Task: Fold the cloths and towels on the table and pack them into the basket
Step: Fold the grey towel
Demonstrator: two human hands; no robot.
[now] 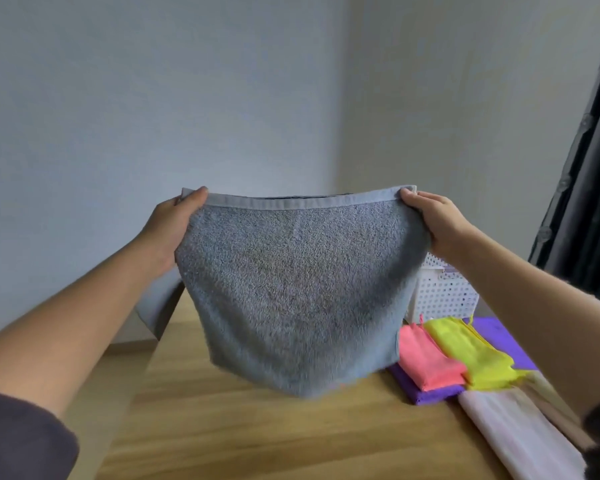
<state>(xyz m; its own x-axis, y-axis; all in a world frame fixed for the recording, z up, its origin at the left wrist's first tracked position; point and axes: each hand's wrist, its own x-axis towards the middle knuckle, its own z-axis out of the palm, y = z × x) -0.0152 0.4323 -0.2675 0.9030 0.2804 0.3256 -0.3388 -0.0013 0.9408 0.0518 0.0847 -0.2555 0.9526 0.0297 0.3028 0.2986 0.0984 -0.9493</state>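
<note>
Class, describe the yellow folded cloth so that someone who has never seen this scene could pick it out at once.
Find the wooden table and look to its right side, before the white perforated basket. A purple cloth lies there with two folded cloths side by side on it. The yellow cloth is the right-hand one, lemon-bright against the pink cloth beside it.

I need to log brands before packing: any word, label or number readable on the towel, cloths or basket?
None readable.
The grey towel has a small pale tab under its hem, too blurred to read.
The pink cloth, yellow cloth and white basket show no text.
</note>
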